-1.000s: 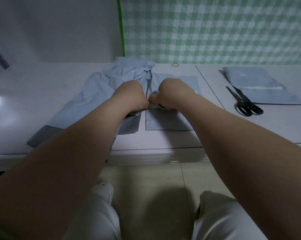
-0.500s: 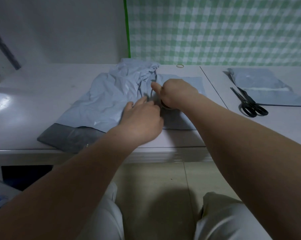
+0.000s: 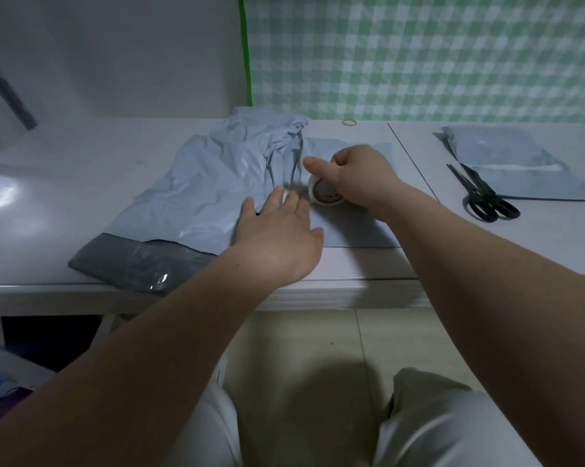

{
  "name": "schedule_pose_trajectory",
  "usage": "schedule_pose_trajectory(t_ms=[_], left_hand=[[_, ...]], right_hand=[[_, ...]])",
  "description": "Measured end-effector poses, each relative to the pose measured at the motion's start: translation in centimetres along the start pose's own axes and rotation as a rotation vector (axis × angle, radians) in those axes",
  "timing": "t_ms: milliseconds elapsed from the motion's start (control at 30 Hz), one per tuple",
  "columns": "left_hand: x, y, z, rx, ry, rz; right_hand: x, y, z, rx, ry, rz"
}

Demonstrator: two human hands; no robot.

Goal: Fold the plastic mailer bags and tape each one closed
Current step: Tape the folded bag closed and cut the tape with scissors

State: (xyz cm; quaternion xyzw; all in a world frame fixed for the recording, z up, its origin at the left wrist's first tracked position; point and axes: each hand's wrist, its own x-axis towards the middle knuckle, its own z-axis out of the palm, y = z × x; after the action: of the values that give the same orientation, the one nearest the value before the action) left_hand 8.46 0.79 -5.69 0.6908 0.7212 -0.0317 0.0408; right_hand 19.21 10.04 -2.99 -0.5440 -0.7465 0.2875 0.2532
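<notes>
Right hand (image 3: 360,176) grips tape (image 3: 324,194); mailer (image 3: 351,229) seemingly flat.

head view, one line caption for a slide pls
Right hand grips a tape roll over a flat mailer bag, left hand open beside it, scissors to the right.

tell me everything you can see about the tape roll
The tape roll is a pale ring, whitish outside with a brownish inner core. It stands on edge on the flat blue-grey mailer bag, its open hole turned toward the camera. The right hand grips it from above, covering its upper part. The left hand lies open beside it; whether its blurred fingertips touch it is unclear.
</notes>
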Motion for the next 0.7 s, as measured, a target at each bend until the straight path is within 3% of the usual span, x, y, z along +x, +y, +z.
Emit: schedule_pose_trajectory(t_ms=[700], left_hand=[[-0.3, 0.28, -0.56, 0.052, -0.038, -0.014]], right_hand=[[0.91, -0.36, -0.65, -0.456, 0.065, 0.012]])
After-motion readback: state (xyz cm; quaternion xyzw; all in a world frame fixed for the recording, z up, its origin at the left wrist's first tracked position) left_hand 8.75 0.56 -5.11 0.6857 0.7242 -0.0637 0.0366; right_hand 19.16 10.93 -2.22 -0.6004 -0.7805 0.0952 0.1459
